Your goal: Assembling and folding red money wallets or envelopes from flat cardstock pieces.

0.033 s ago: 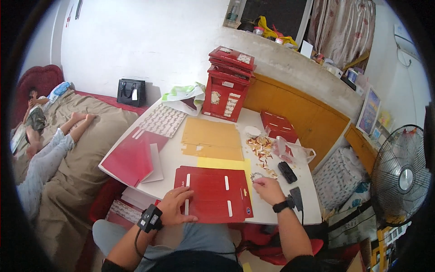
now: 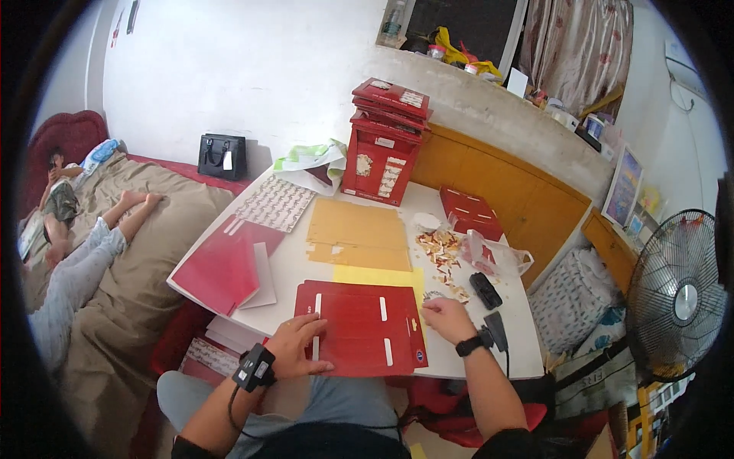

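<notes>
A stack of flat red cardboard sheets (image 2: 352, 329) with white slots lies at the table's near edge. My left hand (image 2: 298, 348) rests on its left side, fingers stretched over the card and thumb along the near edge. Just right of the stack, my right hand (image 2: 451, 320) has thumb and fingers pinched together. Whatever they hold, if anything, is too small to make out. A little cluster of silvery bits (image 2: 433, 294) lies right by those fingertips. Beyond it, small red, white and tan pieces (image 2: 442, 256) are scattered in a heap.
A black device (image 2: 484, 291) and a clear plastic bag (image 2: 497, 254) sit at the right. Tan cardboard (image 2: 359, 229) lies behind the stack, near a tall red box (image 2: 382, 161). Pink-red sheets (image 2: 222, 268) are at left. A fan (image 2: 683, 298) stands right; a person (image 2: 99, 237) lies on the bed.
My right hand has shifted slightly left and nearer, away from the silvery bits toward the red sheets' right edge. My left hand stays in place.
</notes>
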A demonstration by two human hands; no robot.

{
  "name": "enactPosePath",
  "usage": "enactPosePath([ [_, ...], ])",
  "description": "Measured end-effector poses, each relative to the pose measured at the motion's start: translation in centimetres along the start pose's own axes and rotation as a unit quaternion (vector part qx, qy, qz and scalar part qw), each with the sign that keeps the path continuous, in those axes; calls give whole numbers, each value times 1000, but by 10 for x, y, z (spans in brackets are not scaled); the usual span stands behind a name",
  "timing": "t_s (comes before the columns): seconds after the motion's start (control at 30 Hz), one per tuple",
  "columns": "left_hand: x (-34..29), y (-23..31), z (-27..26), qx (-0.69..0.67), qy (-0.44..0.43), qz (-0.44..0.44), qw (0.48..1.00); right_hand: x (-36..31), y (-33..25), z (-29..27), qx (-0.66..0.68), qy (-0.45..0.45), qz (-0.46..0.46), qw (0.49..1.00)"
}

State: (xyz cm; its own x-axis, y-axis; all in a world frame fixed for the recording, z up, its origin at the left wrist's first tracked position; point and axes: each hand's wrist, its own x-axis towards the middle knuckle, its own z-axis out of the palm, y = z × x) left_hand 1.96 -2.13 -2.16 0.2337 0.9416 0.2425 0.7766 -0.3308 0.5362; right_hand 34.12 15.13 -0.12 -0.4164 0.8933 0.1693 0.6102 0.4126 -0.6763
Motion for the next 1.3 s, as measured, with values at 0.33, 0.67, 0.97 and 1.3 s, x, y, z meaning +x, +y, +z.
enactPosePath([
  [0.33,47,-6,-9,143,-34,-3,989,61,-30,71,74,-54,32,995],
  [0.67,57,-3,-13,165,-49,-46,984,78,-60,72,211,-108,221,946],
  [0.97,56,-10,-10,154,-52,-52,985,90,-67,75,84,-178,221,955],
  [1.3,51,-8,-10,151,-23,-56,987,90,-70,71,156,-124,291,936],
])
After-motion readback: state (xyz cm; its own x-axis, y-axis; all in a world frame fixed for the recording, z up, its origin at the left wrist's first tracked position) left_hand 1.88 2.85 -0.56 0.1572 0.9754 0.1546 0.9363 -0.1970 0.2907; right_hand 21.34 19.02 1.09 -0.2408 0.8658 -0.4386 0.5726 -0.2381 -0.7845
